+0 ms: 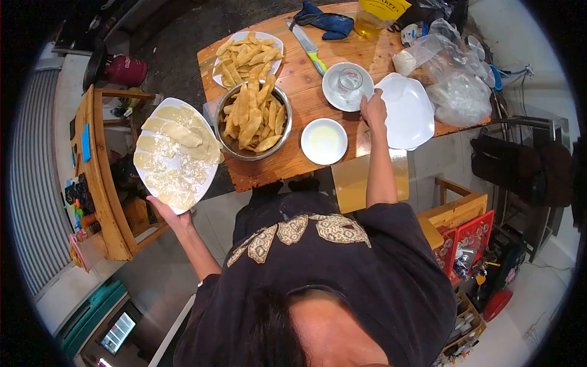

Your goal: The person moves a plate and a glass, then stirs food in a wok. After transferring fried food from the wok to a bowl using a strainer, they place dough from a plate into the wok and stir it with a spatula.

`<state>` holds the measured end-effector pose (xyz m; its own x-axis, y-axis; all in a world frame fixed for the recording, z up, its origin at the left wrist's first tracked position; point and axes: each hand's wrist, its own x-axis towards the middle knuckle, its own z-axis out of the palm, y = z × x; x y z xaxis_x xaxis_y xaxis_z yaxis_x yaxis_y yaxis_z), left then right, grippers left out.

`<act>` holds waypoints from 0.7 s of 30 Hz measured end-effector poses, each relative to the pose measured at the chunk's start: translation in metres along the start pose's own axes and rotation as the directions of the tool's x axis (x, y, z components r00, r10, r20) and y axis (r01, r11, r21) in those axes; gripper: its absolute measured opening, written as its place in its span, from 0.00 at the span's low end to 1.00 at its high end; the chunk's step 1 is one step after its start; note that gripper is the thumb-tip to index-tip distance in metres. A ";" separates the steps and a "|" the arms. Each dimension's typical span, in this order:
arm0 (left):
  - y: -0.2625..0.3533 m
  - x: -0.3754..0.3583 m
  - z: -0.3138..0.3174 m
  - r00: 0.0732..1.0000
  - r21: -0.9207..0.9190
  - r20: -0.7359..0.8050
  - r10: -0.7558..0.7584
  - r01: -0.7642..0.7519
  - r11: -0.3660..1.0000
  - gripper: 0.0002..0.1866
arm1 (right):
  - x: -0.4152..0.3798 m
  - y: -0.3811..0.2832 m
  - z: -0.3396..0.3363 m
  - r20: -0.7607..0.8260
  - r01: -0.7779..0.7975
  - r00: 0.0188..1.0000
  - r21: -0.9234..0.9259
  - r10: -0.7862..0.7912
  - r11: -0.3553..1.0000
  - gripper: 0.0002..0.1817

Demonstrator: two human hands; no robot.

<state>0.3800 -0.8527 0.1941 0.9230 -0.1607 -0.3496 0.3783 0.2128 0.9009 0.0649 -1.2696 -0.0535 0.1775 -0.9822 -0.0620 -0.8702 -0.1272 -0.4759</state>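
Observation:
My left hand [168, 213] grips the lower edge of a white plate [206, 177], holding it off the table's left side. Flat, pale dough pieces [174, 144] dusted with flour cover that plate. At the table's right, my right hand [373, 111] has its fingers closed at the rim of a white bowl [331, 92]. A small clear glass [350, 80] sits in this bowl. Beside the same hand lies a white squarish plate [406, 113], overlapped by the fingers and wrist. A smaller white bowl [324, 142] with pale liquid stands nearer to me.
Golden-brown strips fill a steel bowl [282, 144] and a white plate [279, 46] behind it. A green-handled knife [306, 46], dark cloth [327, 23] and yellow pouch [382, 9] lie at the back. Clear plastic bags [458, 92] crowd the wooden table's [299, 98] right end.

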 end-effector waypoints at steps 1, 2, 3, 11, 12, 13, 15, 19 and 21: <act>-0.001 0.004 -0.004 1.000 -0.008 0.004 -0.002 0.002 1.000 0.35 | -0.003 -0.017 -0.019 0.127 -0.105 0.988 0.142 0.087 0.984 0.23; -0.001 0.007 -0.008 1.000 -0.014 0.007 -0.006 0.006 1.000 0.34 | -0.005 -0.032 -0.044 0.265 -0.226 0.952 0.263 0.155 0.938 0.23; 0.000 0.009 -0.011 1.000 -0.005 0.007 -0.005 0.005 1.000 0.34 | -0.008 -0.043 -0.060 0.404 -0.354 0.893 0.357 0.199 0.865 0.23; -0.003 0.018 -0.016 1.000 -0.005 -0.022 -0.013 0.013 1.000 0.34 | -0.005 -0.028 -0.010 0.270 -0.382 0.924 0.632 0.271 0.674 0.26; -0.001 0.019 -0.016 1.000 0.000 -0.021 -0.013 0.013 1.000 0.34 | -0.006 -0.027 -0.005 0.242 -0.381 0.924 0.636 0.295 0.671 0.26; 0.000 0.021 -0.017 1.000 0.003 -0.019 -0.015 0.015 1.000 0.34 | -0.003 -0.020 0.008 0.202 -0.352 0.935 0.615 0.291 0.706 0.26; 0.000 0.024 -0.020 1.000 0.007 -0.012 -0.013 0.013 1.000 0.34 | 0.002 -0.008 0.026 0.115 -0.289 0.955 0.566 0.273 0.772 0.26; 0.001 0.027 -0.018 1.000 0.019 -0.014 0.010 -0.010 1.000 0.34 | -0.006 -0.012 0.017 0.127 -0.293 0.954 0.596 0.273 0.748 0.26; 0.001 0.028 -0.019 1.000 0.023 -0.020 0.004 -0.004 1.000 0.34 | -0.016 -0.020 -0.005 0.216 -0.359 0.933 0.601 0.287 0.714 0.26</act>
<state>0.4078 -0.8385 0.1808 0.9258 -0.1402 -0.3510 0.3732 0.1907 0.9080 0.0774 -1.2522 -0.0381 0.0150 -0.9234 -0.3837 -0.4085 0.3446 -0.8452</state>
